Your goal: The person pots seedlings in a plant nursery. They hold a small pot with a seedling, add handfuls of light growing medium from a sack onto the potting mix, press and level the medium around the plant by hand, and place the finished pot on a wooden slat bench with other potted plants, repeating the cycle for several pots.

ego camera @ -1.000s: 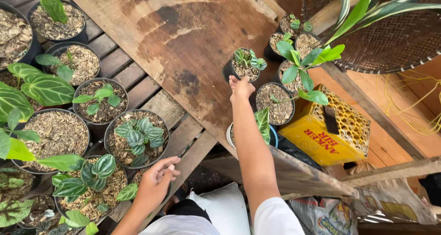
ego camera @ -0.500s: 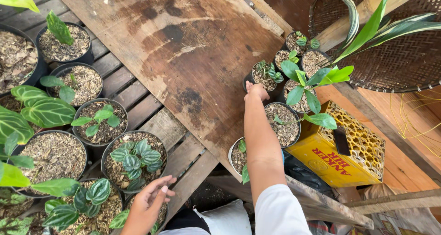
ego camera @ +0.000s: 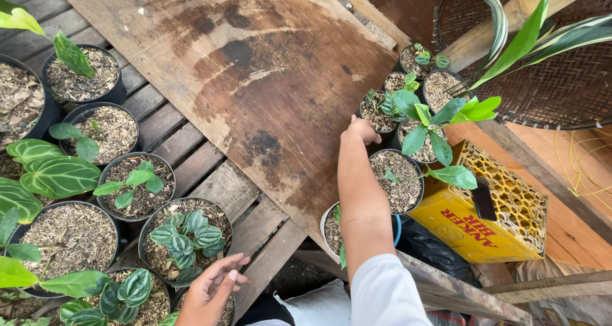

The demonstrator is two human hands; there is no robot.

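My right hand [ego camera: 361, 130] reaches forward to a small black pot with a green seedling [ego camera: 377, 111] at the right edge of a stained wooden board [ego camera: 242, 77]; its fingers are curled at the pot's rim, and whether they grip it is hidden. My left hand [ego camera: 213, 288] hovers low at the bottom, fingers spread, beside a black pot of round dark-veined leaves [ego camera: 185, 237]. It holds nothing.
Several black pots of bark mulch and young plants line the slatted bench on the left [ego camera: 83, 77]. More small pots [ego camera: 400, 179] cluster by a yellow plastic crate [ego camera: 491, 217]. A woven basket [ego camera: 561, 77] and long striped leaves [ego camera: 529, 39] sit at the upper right.
The view has shifted down and left. My right hand stays at the small pot by the board's edge. My left hand has dropped lower toward the bottom edge.
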